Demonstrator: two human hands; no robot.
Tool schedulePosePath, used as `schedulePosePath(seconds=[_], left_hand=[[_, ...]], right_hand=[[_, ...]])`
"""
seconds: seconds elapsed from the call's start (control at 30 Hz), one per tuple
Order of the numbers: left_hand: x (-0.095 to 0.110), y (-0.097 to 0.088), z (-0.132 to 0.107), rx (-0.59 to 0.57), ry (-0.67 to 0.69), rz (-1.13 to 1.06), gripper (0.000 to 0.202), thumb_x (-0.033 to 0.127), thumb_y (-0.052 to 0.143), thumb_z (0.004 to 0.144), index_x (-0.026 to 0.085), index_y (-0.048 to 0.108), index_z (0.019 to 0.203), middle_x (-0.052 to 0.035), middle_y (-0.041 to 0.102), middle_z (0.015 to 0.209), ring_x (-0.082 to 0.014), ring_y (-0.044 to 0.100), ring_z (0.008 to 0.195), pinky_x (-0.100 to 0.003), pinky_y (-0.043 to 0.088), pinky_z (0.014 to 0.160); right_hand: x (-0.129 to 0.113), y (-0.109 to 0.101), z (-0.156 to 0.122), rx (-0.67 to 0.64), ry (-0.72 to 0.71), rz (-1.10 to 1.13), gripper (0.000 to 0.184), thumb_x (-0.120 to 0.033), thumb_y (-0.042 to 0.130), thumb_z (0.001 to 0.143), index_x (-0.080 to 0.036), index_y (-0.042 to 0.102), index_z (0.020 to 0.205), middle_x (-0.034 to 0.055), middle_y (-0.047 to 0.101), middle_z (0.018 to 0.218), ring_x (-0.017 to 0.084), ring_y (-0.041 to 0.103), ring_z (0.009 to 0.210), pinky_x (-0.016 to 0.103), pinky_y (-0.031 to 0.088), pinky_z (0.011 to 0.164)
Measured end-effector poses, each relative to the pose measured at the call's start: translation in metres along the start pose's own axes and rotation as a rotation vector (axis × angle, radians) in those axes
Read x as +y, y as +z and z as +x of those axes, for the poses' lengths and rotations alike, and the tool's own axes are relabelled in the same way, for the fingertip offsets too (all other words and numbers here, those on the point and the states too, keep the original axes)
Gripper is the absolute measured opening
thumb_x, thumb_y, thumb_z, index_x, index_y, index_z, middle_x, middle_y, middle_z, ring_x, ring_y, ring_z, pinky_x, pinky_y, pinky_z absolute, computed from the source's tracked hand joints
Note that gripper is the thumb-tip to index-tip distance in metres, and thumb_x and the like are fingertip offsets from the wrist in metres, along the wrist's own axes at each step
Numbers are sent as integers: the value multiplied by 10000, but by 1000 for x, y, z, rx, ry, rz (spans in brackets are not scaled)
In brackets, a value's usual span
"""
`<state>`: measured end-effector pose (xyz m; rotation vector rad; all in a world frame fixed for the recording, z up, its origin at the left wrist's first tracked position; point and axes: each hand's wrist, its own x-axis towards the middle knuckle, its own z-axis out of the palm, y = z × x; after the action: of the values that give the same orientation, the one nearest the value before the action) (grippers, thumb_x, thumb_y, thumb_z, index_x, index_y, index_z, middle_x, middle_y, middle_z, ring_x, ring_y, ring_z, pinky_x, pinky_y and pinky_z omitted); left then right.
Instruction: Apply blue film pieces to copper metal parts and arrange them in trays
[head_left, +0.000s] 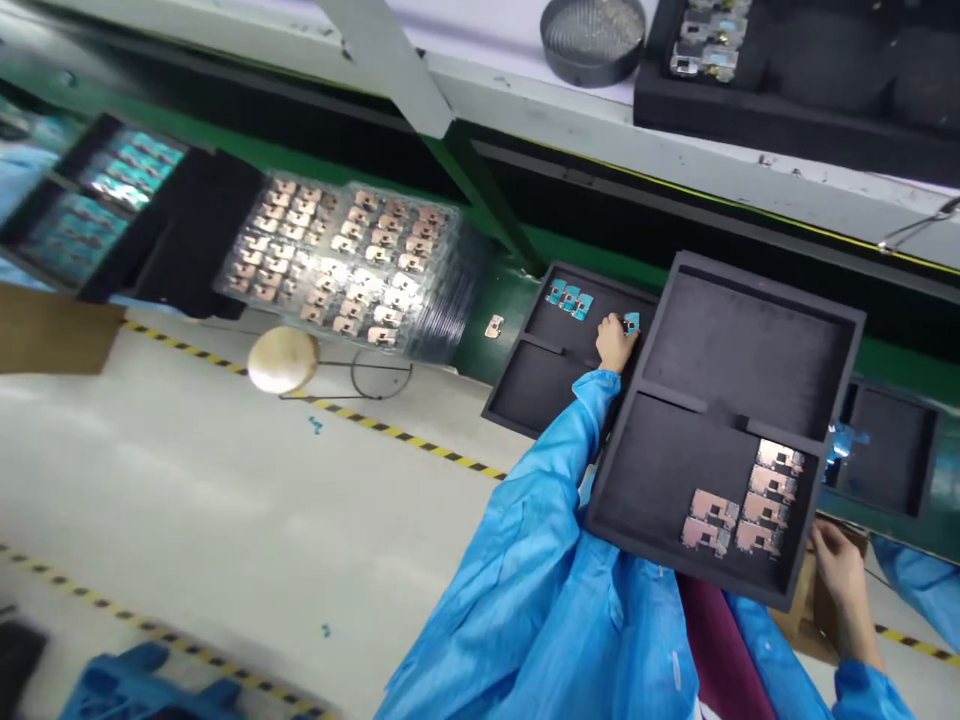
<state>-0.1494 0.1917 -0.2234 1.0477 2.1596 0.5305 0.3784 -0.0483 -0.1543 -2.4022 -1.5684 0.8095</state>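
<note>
My left hand (615, 343) pinches a small teal-covered circuit board (632, 321) over the upper compartment of a black foam tray (532, 385). In that compartment, teal-covered boards (570, 299) lie in a short row. A larger black tray (750, 340) is tilted in front of my body; several copper-coloured circuit boards (765, 508) sit in its lower compartment. My right hand (841, 570) is at this tray's lower right edge with its fingers curled. Its fingertips are partly hidden, so what they hold, if anything, does not show.
Stacked clear plastic trays (337, 260) of copper-coloured boards stand to the left. One loose board (494, 326) lies on the green bench (480, 360). Blue film (846, 440) lies by another black tray (892, 450) at right. A round stool (283, 360) stands below; a shelf runs above.
</note>
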Motion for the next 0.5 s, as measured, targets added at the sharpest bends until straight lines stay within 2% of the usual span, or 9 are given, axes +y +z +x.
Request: schedulePosePath(seconds=[0.1, 0.2, 0.3, 0.4, 0.5], left_hand=[[7, 7, 6, -5, -47, -23, 432, 245, 757, 999, 133, 581, 1378, -251, 676, 1408, -343, 583, 1398, -379, 452, 1067], [14, 9, 8, -22, -76, -44, 368, 207, 756, 988, 143, 602, 1316, -242, 681, 1381, -344, 579, 1394, -379, 456, 1062], [19, 5, 4, -10, -90, -59, 291, 173, 763, 959, 161, 644, 1224, -250, 608, 1489, -363, 520, 1465, -387, 463, 1078], [21, -10, -3, -6, -79, -98, 293, 84, 750, 906, 172, 668, 1174, -217, 671, 1418, -338, 593, 1392, -387, 487, 1070], [16, -44, -14, 3, -49, -168, 315, 18, 711, 873, 171, 685, 1146, -145, 776, 1194, -264, 718, 1158, -363, 527, 1033]], right_hand=[[2, -3, -19, -114, 120, 120, 434, -726, 659, 619, -299, 734, 648, 127, 835, 827, 455, 824, 807, 531, 684, 675], [-1, -9, -25, -90, 147, 158, 431, -723, 680, 627, -303, 757, 682, 116, 837, 834, 463, 827, 828, 559, 693, 720], [-7, -17, -17, -50, 106, 142, 460, -739, 678, 660, -302, 791, 746, 122, 847, 870, 472, 828, 868, 586, 692, 762], [-20, -30, -7, 26, 57, 95, 542, -767, 647, 703, -272, 818, 842, 151, 858, 956, 487, 821, 964, 628, 673, 874], [-52, -50, -6, 127, 14, 83, 628, -774, 635, 763, -219, 835, 976, 177, 855, 1034, 475, 811, 1006, 647, 642, 967]])
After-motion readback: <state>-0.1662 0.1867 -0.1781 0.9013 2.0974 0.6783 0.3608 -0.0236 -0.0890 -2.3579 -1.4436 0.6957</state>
